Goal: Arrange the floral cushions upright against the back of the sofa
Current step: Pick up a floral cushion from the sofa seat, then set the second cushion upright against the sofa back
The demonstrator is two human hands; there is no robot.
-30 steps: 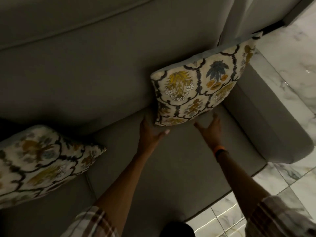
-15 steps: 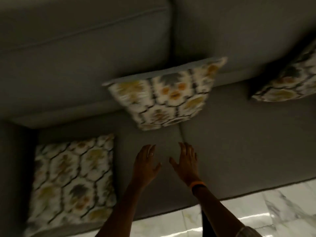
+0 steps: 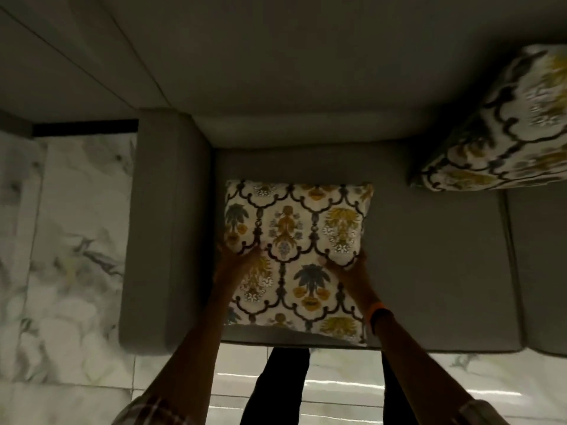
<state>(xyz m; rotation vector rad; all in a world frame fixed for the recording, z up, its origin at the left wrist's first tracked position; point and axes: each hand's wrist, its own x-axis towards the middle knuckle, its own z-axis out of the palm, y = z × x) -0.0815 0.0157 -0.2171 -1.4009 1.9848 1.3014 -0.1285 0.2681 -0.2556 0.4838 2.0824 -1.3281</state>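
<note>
A floral cushion (image 3: pixel 296 234) lies flat on the left seat of the grey sofa (image 3: pixel 429 256), close to the left armrest. My left hand (image 3: pixel 237 262) grips its left edge and my right hand (image 3: pixel 349 265) grips its right edge, thumbs on top. A second floral cushion (image 3: pixel 503 130) leans upright against the sofa back (image 3: pixel 306 72) at the far right, partly cut off by the frame edge.
The grey left armrest (image 3: pixel 162 228) borders the seat. White marble floor tiles (image 3: pixel 67 246) lie to the left and in front of the sofa. My dark trouser legs (image 3: pixel 276 384) stand at the seat's front edge.
My view has shifted left to the sofa's end. Both hands, empty before, have moved to the flat cushion by the armrest and taken hold of its sides.
</note>
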